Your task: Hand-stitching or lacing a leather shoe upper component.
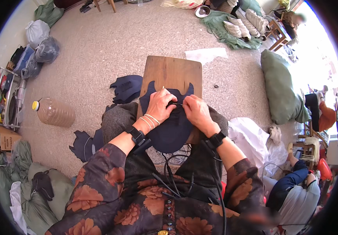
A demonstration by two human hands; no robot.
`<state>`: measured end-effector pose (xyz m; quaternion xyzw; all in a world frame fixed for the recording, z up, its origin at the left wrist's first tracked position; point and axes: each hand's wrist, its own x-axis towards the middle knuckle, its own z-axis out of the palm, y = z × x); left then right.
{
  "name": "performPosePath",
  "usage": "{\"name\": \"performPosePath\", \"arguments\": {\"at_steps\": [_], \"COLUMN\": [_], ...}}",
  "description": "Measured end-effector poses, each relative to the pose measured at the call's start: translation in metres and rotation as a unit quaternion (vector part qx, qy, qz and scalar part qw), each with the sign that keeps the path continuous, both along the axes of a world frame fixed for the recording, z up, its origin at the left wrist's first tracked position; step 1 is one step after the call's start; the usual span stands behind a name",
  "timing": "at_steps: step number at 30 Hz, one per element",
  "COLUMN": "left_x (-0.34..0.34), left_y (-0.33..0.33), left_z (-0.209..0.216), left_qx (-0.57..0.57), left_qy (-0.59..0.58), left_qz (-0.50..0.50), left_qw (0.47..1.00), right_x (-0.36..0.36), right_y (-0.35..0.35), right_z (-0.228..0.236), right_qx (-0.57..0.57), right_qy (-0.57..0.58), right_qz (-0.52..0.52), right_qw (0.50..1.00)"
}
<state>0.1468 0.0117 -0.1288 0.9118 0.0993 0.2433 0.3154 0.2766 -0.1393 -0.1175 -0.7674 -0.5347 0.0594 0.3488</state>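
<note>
A flat dark navy shoe upper lies across my lap and the near end of a wooden board. Two horn-like ends point away from me, its rounded end toward me, and a row of slots runs down its middle. My left hand rests on it with bent fingers, thumb and forefinger closed near the slots. A small pale tip pokes up beside its knuckles. Close by on the right, my right hand is closed in a pinch at the same spot. A short dark strand seems to run between the fingertips; its kind is unclear.
More navy uppers lie on the floor at left, near a large yellow-capped plastic bottle. White plastic sheeting and a stuffed green sack are on the right. Another person sits at lower right. Cables hang over my lap.
</note>
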Motion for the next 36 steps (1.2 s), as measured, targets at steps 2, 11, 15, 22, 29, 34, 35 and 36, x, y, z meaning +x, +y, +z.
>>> {"name": "performPosePath", "arguments": {"at_steps": [2, 11, 15, 22, 29, 34, 35, 36], "left_x": [0.001, 0.001, 0.003, 0.006, 0.004, 0.011, 0.015, 0.018], "left_y": [0.0, 0.0, -0.003, -0.002, -0.017, -0.024, -0.023, -0.021], "left_z": [-0.001, -0.003, 0.007, 0.007, 0.014, 0.016, 0.017, 0.021], "left_qx": [0.005, -0.017, 0.01, 0.28, 0.35, 0.393, 0.385, 0.385], "left_qy": [-0.031, -0.025, 0.019, 0.035, 0.022, 0.092, 0.121, 0.127], "left_qz": [-0.006, 0.012, 0.012, -0.05, -0.04, 0.003, 0.011, 0.008], "left_qw": [0.999, 0.999, 1.0, 0.958, 0.936, 0.915, 0.915, 0.914], "right_x": [-0.003, -0.007, 0.007, 0.012, 0.015, 0.012, 0.012, 0.011], "right_y": [0.007, 0.008, 0.008, 0.004, 0.001, 0.003, 0.003, 0.004], "right_z": [-0.003, -0.008, 0.004, 0.006, -0.005, -0.004, -0.003, -0.003], "right_qx": [-0.004, 0.025, -0.055, -0.022, -0.005, -0.002, -0.002, -0.003], "right_qy": [-0.023, 0.018, 0.115, 0.263, 0.268, 0.27, 0.27, 0.276], "right_qz": [-0.004, -0.04, -0.013, -0.036, -0.036, -0.035, -0.036, -0.037], "right_qw": [1.0, 0.999, 0.992, 0.964, 0.963, 0.962, 0.962, 0.96]}}
